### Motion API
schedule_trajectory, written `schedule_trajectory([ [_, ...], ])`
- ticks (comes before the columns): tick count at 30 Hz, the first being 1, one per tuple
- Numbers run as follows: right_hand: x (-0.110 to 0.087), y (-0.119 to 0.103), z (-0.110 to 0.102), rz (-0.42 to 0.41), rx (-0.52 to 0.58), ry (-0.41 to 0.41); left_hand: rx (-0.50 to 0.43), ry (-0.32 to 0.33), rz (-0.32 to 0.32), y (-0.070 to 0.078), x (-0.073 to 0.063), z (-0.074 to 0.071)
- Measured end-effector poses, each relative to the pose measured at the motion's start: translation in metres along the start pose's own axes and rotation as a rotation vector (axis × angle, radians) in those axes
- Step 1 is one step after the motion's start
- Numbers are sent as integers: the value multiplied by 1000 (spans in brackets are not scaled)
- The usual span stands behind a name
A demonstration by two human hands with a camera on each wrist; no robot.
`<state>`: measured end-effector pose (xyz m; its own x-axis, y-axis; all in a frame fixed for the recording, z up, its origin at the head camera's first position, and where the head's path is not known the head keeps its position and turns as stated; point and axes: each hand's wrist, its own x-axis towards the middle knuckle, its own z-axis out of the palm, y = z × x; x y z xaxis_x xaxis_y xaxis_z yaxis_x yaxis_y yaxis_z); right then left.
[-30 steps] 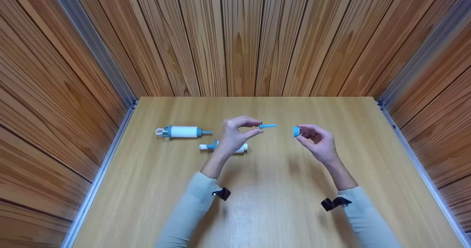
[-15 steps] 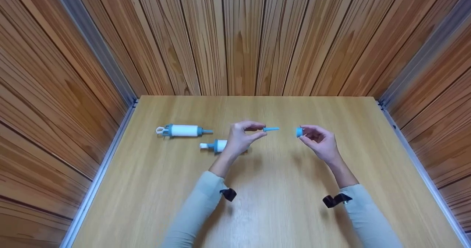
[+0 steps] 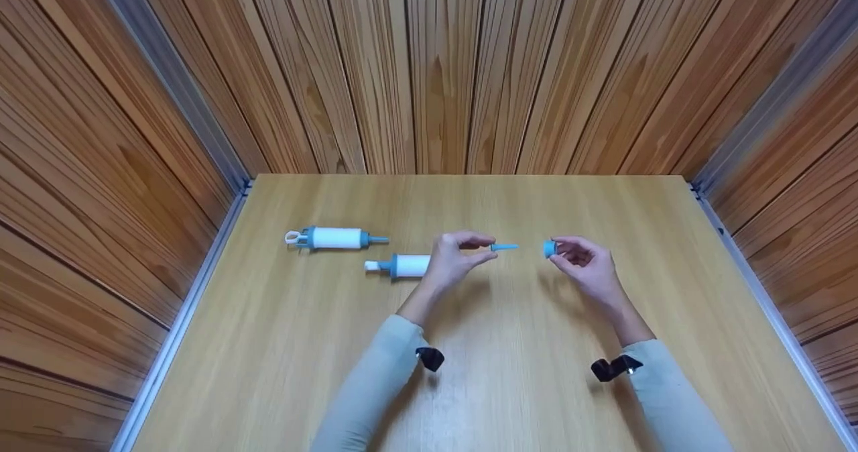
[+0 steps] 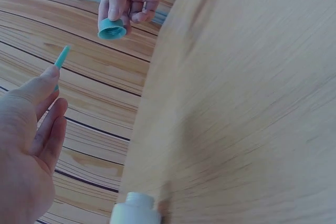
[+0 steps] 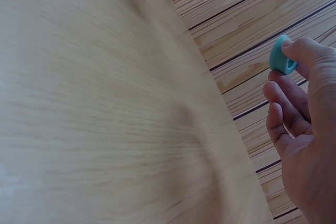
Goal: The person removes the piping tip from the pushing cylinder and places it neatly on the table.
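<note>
My left hand (image 3: pixel 452 261) pinches a slim tapered blue nozzle (image 3: pixel 506 247) between thumb and fingertips, its thin end pointing right. Facing it across a short gap, my right hand (image 3: pixel 591 265) holds a short blue ring-shaped cap (image 3: pixel 550 249) by its edge. The left wrist view shows the hollow inside of this cap (image 4: pixel 112 31). Nozzle and cap are apart, both above the table. Partly behind my left hand and wrist lies a white syringe-like tube (image 3: pixel 410 265) with a blue collar; its right end is hidden in the head view, but its white tip (image 4: pixel 139 200) shows in the left wrist view.
A second white syringe-like tube (image 3: pixel 336 238), with blue ends, a blue nozzle and a white ring handle, lies at the left back of the wooden table (image 3: pixel 509 371). Wood-plank walls (image 3: pixel 442 70) with metal corner rails (image 3: pixel 167 70) enclose the table.
My left hand has moved right and toward me with the nozzle, uncovering, then covering parts of the nearer tube. My right hand has shifted slightly right and toward me with the cap.
</note>
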<state>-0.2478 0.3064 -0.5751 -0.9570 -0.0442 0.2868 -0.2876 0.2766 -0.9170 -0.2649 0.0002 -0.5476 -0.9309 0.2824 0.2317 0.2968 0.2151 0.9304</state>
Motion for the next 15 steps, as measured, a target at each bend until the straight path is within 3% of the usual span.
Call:
schedule_trajectory([
  [15, -4, 11, -11, 93, -70, -18, 3, -10, -44, -21, 6, 22],
])
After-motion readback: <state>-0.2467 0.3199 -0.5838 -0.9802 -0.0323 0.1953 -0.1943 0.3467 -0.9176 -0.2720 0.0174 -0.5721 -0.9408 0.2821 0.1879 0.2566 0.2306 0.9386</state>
